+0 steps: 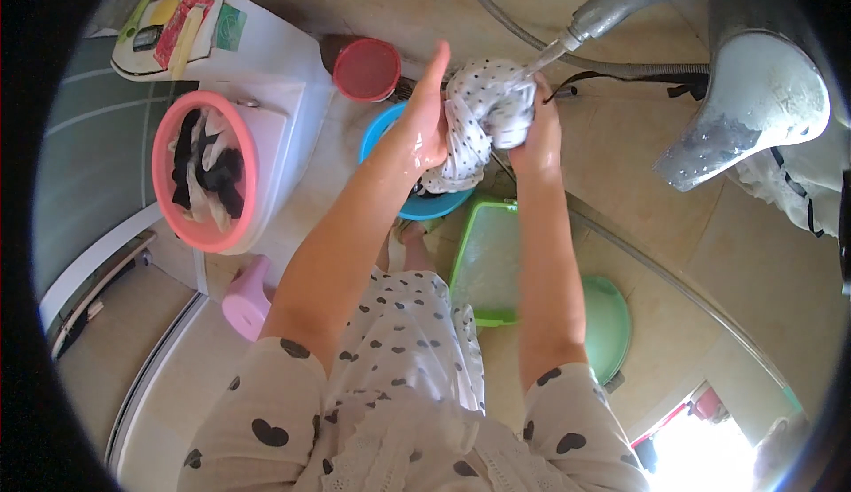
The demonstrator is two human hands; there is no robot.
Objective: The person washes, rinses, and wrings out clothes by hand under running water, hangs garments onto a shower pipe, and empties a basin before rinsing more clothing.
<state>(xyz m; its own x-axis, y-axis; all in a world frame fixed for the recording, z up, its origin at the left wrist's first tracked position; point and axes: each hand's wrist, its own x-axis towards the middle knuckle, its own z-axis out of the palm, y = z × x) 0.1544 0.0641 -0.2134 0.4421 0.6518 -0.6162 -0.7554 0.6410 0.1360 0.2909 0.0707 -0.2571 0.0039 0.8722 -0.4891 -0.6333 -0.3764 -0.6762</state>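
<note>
A wet white cloth with black dots, bunched up, hangs between my hands under the grey tap, and water runs onto it. My right hand is closed around the cloth's right side; its fingers are partly hidden behind the fabric. On the other side my left hand is open and wet, its fingers stretched upward and its palm side against the cloth. Below the cloth stands a blue basin, mostly covered by my left forearm and the fabric, with something dark inside.
At left, a pink basin of black and white clothes rests on a white toilet. A red tub, a pink stool, a green-rimmed tray and a green basin stand around. A grey fixture juts in at upper right.
</note>
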